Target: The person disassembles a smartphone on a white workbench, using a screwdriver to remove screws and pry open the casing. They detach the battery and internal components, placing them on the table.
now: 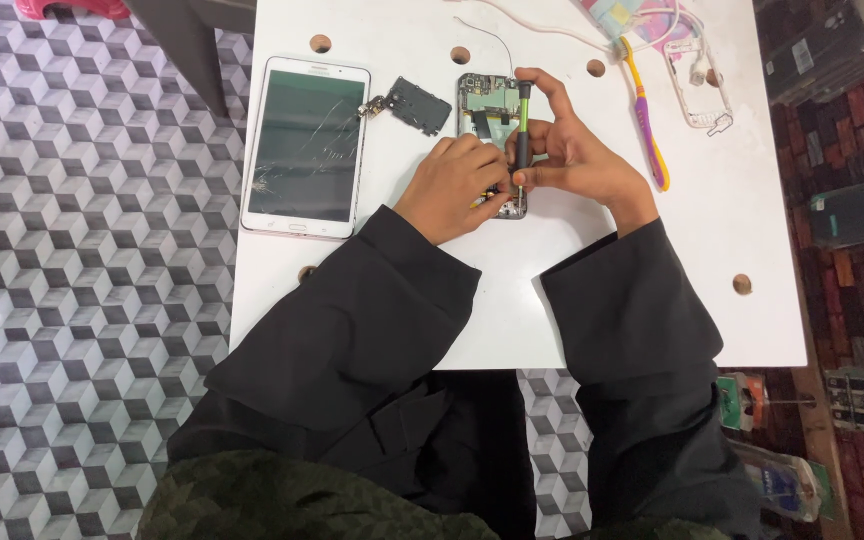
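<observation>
1 tablet [306,146], 1 opened phone [484,110], 1 screwdriver [523,130], 1 toothbrush [644,115], 1 black cover plate [419,104], 2 hands

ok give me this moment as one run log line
left hand: steadies opened phone | right hand: holds screwdriver upright on phone | left of phone: black cover plate, cracked white tablet | right: toothbrush

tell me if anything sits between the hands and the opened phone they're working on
Nothing visible does. The left hand rests on the opened phone, and the right hand holds a green-and-black screwdriver upright on it.
</observation>
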